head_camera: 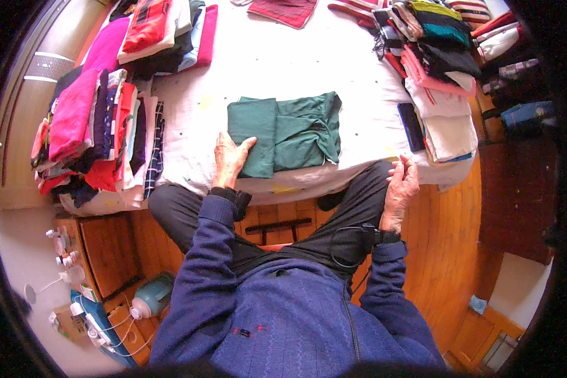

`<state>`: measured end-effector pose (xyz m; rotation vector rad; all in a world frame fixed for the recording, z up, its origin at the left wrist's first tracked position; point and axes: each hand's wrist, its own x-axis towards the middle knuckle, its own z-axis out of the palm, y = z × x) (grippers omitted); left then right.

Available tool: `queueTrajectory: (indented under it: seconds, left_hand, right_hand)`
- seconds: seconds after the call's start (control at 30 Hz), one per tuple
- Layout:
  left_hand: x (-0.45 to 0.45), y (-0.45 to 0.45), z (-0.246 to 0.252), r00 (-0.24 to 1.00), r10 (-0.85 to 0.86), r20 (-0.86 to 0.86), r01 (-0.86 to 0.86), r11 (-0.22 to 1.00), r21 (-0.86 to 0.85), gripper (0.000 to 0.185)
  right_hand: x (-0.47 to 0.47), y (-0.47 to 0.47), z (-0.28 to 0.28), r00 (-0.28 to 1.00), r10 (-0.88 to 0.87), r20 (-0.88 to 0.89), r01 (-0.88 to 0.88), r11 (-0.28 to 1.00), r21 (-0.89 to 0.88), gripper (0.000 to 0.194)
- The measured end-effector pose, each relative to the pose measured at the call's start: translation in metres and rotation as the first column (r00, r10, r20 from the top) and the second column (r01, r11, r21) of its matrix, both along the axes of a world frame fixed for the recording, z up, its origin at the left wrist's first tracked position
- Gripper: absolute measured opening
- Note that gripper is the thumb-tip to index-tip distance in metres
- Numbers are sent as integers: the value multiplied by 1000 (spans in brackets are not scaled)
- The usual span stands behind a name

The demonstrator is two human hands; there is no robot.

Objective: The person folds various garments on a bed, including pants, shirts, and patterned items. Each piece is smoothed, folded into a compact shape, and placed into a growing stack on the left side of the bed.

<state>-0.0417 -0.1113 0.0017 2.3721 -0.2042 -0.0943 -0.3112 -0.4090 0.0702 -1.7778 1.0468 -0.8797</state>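
A dark green cloth garment [300, 137] lies on the white-covered bed in front of me. Its left part is folded over into a flat panel, while the right part is wrinkled. My left hand [230, 153] rests at the panel's left edge, thumb on the cloth and fingers beside it. To the right, my right hand [401, 184] is lifted above my right knee with fingers loosely bent, apart from the garment and holding nothing that I can see.
Stacks of folded clothes [75, 113] line the bed's left side. More piles [446, 104] stand at the right edge, with a dark blue phone-like object [410, 126] beside them. A red cloth [283, 10] lies at the far side. A blue water jug [152, 294] sits at lower left.
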Motion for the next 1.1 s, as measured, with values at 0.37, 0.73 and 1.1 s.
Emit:
queueTrajectory:
  seconds: [0.37,0.73,1.1]
  left_hand:
    - [18,60,-11,984,177,13,-163,930,-330,44]
    - [-50,-75,81,944,-319,-80,198,744,-638,33]
    - [-15,-47,-31,927,-60,-370,-125,881,-456,67]
  right_hand:
    - [-1,-2,-6,999,10,49,-11,1000,18,19]
    - [-3,-1,-3,999,15,36,-15,1000,-14,19]
    - [-5,-1,-2,1000,10,27,-10,1000,-1,20]
